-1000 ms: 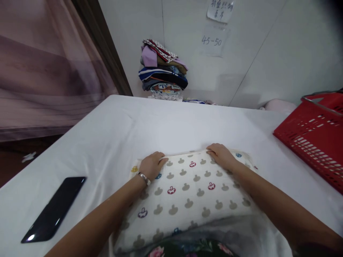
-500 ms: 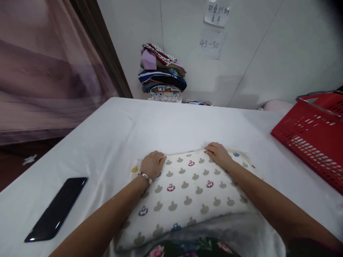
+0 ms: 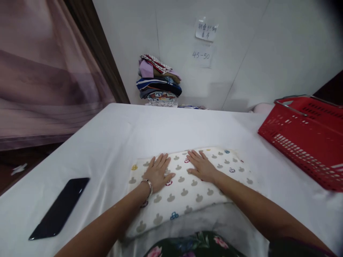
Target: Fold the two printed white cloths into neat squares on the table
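A white cloth [image 3: 184, 194] printed with grey, red, blue and yellow mushroom-like shapes lies spread on the table in front of me. My left hand [image 3: 158, 174] rests flat on its left part, fingers spread; a bracelet circles that wrist. On the upper middle of the cloth my right hand [image 3: 201, 166] lies palm down, its fingers apart. Neither hand grips the fabric. Along the near side, a plain greyish-white strip of fabric shows between the printed part and my floral clothing.
The white-covered table [image 3: 160, 132] reaches to the wall. A black flat tray-like object [image 3: 60, 208] lies at left. At right stands a red plastic basket [image 3: 302, 132]. Folded cloths [image 3: 159, 84] are stacked beyond the far edge, under paper signs [image 3: 205, 30]. A pink curtain [image 3: 45, 71] hangs at left.
Both hands have let go of the cloth's far edge and moved nearer me, now flat on its surface with fingers spread. The camera view has shifted slightly.
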Motion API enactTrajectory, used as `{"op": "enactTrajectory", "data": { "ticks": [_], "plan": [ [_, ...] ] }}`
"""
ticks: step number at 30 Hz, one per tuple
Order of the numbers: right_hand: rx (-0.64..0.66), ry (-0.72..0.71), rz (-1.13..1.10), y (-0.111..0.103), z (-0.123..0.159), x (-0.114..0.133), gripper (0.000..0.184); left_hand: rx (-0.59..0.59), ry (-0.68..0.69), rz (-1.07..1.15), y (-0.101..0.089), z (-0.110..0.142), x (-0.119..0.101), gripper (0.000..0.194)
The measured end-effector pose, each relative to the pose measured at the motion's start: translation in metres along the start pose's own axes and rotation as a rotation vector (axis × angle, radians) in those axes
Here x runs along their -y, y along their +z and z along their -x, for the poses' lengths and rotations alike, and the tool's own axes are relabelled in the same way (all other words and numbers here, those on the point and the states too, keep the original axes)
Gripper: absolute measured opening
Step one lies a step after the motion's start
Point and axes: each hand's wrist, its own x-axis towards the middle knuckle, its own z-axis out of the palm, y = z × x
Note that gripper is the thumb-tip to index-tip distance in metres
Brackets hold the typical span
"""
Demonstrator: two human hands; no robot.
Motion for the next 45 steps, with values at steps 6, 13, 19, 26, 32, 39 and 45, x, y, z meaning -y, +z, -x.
{"op": "enactTrajectory", "data": {
  "ticks": [6,13,19,26,32,39,45],
  "plan": [
    [-0.004,0.062,-0.010,-0.022,0.014,0.000,0.067,-0.025,0.009,-0.023,-0.008,0.004,-0.001,0.065],
    [-0.107,0.460,0.182,-0.033,0.070,-0.060,0.064,-0.117,-0.067,-0.094,-0.005,0.035,0.010,0.071],
    [-0.028,0.619,0.167,-0.022,0.075,-0.101,0.067,-0.003,-0.118,-0.090,0.001,0.032,0.016,0.076],
    [0.037,0.639,0.074,-0.039,0.074,-0.086,0.066,0.038,-0.140,-0.095,-0.007,0.030,0.012,0.075],
    [-0.023,0.725,0.157,-0.038,0.109,-0.074,0.064,0.043,-0.127,-0.071,-0.008,0.031,0.011,0.075],
    [0.014,0.776,0.149,-0.034,0.125,-0.083,0.062,0.038,-0.144,-0.039,-0.016,0.028,0.002,0.074],
    [-0.061,0.588,0.209,-0.032,0.133,-0.041,0.060,0.029,-0.039,-0.035,-0.032,0.064,-0.029,0.071]
  ]
}}
